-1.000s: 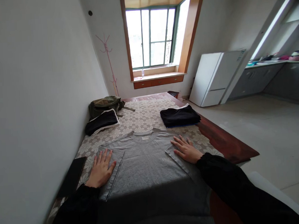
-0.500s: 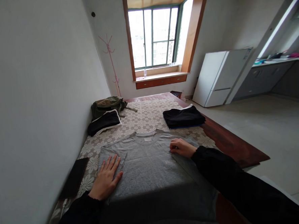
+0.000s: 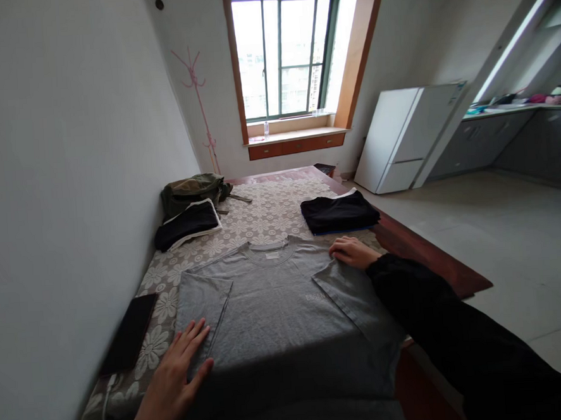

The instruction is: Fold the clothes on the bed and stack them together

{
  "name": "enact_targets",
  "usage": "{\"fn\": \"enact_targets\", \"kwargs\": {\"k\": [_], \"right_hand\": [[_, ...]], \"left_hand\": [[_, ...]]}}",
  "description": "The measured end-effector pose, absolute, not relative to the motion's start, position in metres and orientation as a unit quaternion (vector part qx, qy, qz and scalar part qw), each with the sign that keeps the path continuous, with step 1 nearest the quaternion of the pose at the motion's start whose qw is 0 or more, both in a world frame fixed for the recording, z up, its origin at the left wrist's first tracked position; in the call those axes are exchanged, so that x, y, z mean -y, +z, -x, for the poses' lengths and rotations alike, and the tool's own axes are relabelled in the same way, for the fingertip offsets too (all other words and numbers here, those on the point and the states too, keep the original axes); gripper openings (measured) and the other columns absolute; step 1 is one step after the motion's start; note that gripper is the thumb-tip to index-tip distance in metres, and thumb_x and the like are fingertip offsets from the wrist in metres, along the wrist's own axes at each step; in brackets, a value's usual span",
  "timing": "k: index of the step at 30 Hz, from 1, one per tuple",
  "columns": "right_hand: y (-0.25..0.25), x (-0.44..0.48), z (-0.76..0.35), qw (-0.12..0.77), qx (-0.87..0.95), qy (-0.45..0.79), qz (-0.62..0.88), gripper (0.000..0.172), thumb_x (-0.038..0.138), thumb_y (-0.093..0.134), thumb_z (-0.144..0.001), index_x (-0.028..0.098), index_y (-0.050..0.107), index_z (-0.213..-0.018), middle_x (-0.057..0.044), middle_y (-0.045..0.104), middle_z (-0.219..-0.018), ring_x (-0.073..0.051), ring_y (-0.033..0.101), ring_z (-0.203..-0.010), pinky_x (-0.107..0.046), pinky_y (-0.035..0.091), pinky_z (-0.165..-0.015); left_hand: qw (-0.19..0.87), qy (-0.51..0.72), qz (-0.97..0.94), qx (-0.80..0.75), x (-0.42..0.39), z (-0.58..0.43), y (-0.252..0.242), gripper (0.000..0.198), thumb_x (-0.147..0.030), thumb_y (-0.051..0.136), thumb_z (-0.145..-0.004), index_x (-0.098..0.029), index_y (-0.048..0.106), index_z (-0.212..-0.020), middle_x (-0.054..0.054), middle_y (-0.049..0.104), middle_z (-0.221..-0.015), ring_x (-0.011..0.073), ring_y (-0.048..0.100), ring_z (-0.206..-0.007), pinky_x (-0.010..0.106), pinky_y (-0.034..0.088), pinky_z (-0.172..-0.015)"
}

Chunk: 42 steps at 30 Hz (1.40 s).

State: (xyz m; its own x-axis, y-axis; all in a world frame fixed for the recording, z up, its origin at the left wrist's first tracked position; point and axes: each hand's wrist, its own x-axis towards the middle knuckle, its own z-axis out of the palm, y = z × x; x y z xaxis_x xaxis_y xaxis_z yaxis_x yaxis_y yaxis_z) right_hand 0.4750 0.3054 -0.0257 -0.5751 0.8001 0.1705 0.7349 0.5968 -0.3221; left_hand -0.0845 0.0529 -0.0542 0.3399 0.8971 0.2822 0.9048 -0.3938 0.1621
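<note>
A grey T-shirt [image 3: 272,312] lies spread face up, its collar away from me and both sleeves folded inward over the front. My left hand [image 3: 176,371] rests near the lower edge of the left sleeve, fingers stretched out and thumb apart. At the right shoulder, my right hand [image 3: 354,253] lies palm down on the cloth above the folded right sleeve [image 3: 350,294]. Its fingers are slightly bent and lie on the fabric, and nothing is seen gripped. Part of the chest lettering is covered by the sleeve edge.
Folded black clothes [image 3: 340,212] lie at the far right of the patterned tablecloth [image 3: 261,211], and more folded clothes [image 3: 189,225] lie far left beside a green backpack [image 3: 194,193]. A dark tablet-like slab [image 3: 129,333] with a white cable sits along the left wall.
My right hand let go of the right sleeve, now lying folded over the chest, and moved outward to the shoulder. My left hand slid down the left sleeve toward me. The view shifted slightly.
</note>
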Motion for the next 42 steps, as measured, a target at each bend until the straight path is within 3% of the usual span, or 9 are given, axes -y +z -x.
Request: {"fn": "enact_targets", "kwargs": {"k": [7, 12, 16, 20, 25, 33, 42], "right_hand": [[-0.034, -0.329, -0.515, 0.134, 0.857, 0.117, 0.483, 0.038, 0.059, 0.058, -0.089, 0.024, 0.071, -0.082, -0.010, 0.073, -0.086, -0.030, 0.065, -0.089, -0.045, 0.048, -0.087], [-0.039, -0.339, -0.524, 0.141, 0.841, 0.150, 0.501, 0.053, 0.075, 0.055, -0.084, 0.024, 0.068, -0.079, -0.011, 0.073, -0.086, -0.029, 0.065, -0.089, -0.041, 0.049, -0.083], [-0.037, -0.345, -0.528, 0.136, 0.829, 0.184, 0.511, 0.062, 0.084, 0.055, -0.079, 0.024, 0.068, -0.077, -0.008, 0.072, -0.080, -0.028, 0.065, -0.081, -0.038, 0.049, -0.078], [-0.033, -0.348, -0.531, 0.128, 0.819, 0.220, 0.514, 0.070, 0.092, 0.054, -0.073, 0.023, 0.067, -0.073, -0.005, 0.069, -0.071, -0.024, 0.062, -0.071, -0.035, 0.048, -0.070], [-0.025, -0.346, -0.536, 0.129, 0.808, 0.249, 0.517, 0.078, 0.098, 0.054, -0.066, 0.022, 0.068, -0.073, -0.005, 0.069, -0.071, -0.024, 0.063, -0.072, -0.035, 0.049, -0.070], [-0.019, -0.340, -0.546, 0.140, 0.802, 0.274, 0.511, 0.073, 0.089, 0.057, -0.072, 0.019, 0.072, -0.084, -0.009, 0.074, -0.083, -0.026, 0.066, -0.082, -0.038, 0.051, -0.080], [-0.021, -0.347, -0.556, 0.148, 0.800, 0.251, 0.525, 0.039, 0.058, 0.063, -0.077, 0.021, 0.069, -0.087, -0.005, 0.069, -0.078, -0.023, 0.063, -0.075, -0.037, 0.051, -0.076]], "left_hand": [[0.031, -0.213, 0.811, 0.545, -0.043, 0.077, -0.048, 0.058, -0.044, 0.063, -0.098, -0.030, 0.051, -0.153, 0.005, 0.059, -0.154, 0.0263, 0.054, -0.144, 0.045, 0.046, -0.120], [0.061, -0.274, 0.788, 0.549, -0.020, 0.085, -0.048, 0.029, -0.044, 0.069, -0.094, -0.027, 0.069, -0.117, 0.007, 0.074, -0.121, 0.0257, 0.071, -0.113, 0.038, 0.060, -0.098], [0.075, -0.306, 0.778, 0.544, -0.005, 0.097, -0.055, 0.015, -0.034, 0.062, -0.099, -0.028, 0.072, -0.108, 0.005, 0.074, -0.107, 0.0232, 0.072, -0.101, 0.034, 0.060, -0.091], [0.049, -0.318, 0.761, 0.563, 0.000, 0.097, -0.056, 0.020, -0.026, 0.055, -0.101, -0.029, 0.074, -0.107, 0.005, 0.074, -0.103, 0.0227, 0.071, -0.099, 0.035, 0.060, -0.091], [0.058, -0.328, 0.758, 0.560, 0.001, 0.101, -0.062, 0.028, -0.019, 0.053, -0.099, -0.031, 0.075, -0.112, 0.004, 0.075, -0.105, 0.0223, 0.072, -0.100, 0.034, 0.060, -0.092], [0.111, -0.340, 0.756, 0.549, 0.003, 0.118, -0.078, 0.033, -0.019, 0.057, -0.095, -0.033, 0.071, -0.121, 0.004, 0.075, -0.112, 0.0243, 0.073, -0.103, 0.037, 0.059, -0.095], [0.145, -0.356, 0.718, 0.580, 0.004, 0.115, -0.078, 0.028, -0.023, 0.055, -0.096, -0.031, 0.066, -0.120, 0.005, 0.073, -0.107, 0.0256, 0.072, -0.095, 0.042, 0.057, -0.091]]}}
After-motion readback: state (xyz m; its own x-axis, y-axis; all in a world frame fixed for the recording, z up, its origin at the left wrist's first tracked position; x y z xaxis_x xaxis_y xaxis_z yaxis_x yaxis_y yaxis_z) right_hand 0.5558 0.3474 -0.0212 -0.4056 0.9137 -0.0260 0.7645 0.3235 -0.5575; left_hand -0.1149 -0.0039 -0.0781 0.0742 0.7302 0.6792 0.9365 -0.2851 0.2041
